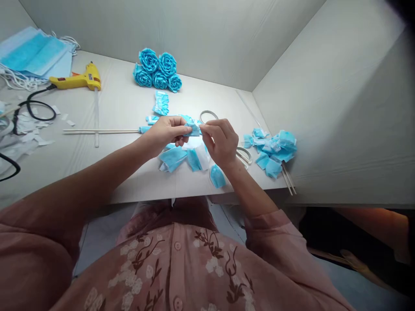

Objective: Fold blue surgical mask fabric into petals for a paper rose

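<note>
Over the middle of the table, my left hand (168, 131) pinches a small piece of light blue mask fabric (193, 129) between thumb and fingers. My right hand (222, 140) is closed with its fingertips at the right edge of the same piece. Below my hands lie cut blue and white fabric pieces (173, 158) and a rounded blue petal (218, 176). Partly hidden behind my right hand is a pair of scissors, whose loop handle (244, 155) shows. Thin wooden sticks (100, 131) with blue wrapped ends lie left of my left hand.
Several rolled blue fabric roses (160, 80) stand at the back. To the left are a yellow glue gun (79, 80) with a black cord, stacked face masks (35, 54) and white scraps (30, 125). Blue flowers on sticks (275, 149) lie right. Another person's hand (353, 261) shows lower right.
</note>
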A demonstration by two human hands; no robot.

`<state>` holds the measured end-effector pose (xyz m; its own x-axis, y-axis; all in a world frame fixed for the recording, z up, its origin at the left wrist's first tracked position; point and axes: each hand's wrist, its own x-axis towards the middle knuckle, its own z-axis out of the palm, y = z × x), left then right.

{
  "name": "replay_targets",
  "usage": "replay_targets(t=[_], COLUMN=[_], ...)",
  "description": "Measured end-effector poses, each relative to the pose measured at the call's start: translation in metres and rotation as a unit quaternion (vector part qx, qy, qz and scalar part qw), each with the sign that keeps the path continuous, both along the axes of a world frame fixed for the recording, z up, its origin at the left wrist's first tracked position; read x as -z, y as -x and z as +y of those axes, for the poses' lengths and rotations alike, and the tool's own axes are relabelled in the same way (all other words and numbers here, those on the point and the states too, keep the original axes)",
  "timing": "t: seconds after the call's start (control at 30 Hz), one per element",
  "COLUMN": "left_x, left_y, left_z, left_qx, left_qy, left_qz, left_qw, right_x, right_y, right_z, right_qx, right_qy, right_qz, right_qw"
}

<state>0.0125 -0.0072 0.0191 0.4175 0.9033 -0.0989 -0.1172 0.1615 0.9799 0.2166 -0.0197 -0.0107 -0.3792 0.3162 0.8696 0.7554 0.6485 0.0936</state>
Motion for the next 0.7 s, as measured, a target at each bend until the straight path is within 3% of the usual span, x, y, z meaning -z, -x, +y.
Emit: replay_targets(t=[0.1, 0.37, 0.6, 0.7], left_x=[0.0001, 0.0016, 0.0026, 0.0045], left_y=[0.0008, 0.0004, 0.0012, 0.0005], left_z=[0.0007, 0.0018, 0.0029, 0.0039], left_qx=[-0.003, -0.005, -0.002, -0.005], left_qy=[-0.003, -0.005, 0.008, 0.019], left_qz=[0.002, 0.001, -0.004, -0.003], left_qw=[1.0, 1.0, 1.0, 1.0], right_x=[0.0011, 0.0037, 0.0082, 0.0068], right_y=[0.0016, 0.0038, -0.002, -0.0024], right_z=[-0.0014, -0.0036, -0.0036, -0.0027], right_qx=[-0.02, -0.035, 0.031, 0.039], right_qy=[-0.037, -0.05, 0.087, 0.1], right_qz=[-0.008, -0.014, -0.083, -0.086], right_qw=[0.999, 0.998, 0.992, 0.99])
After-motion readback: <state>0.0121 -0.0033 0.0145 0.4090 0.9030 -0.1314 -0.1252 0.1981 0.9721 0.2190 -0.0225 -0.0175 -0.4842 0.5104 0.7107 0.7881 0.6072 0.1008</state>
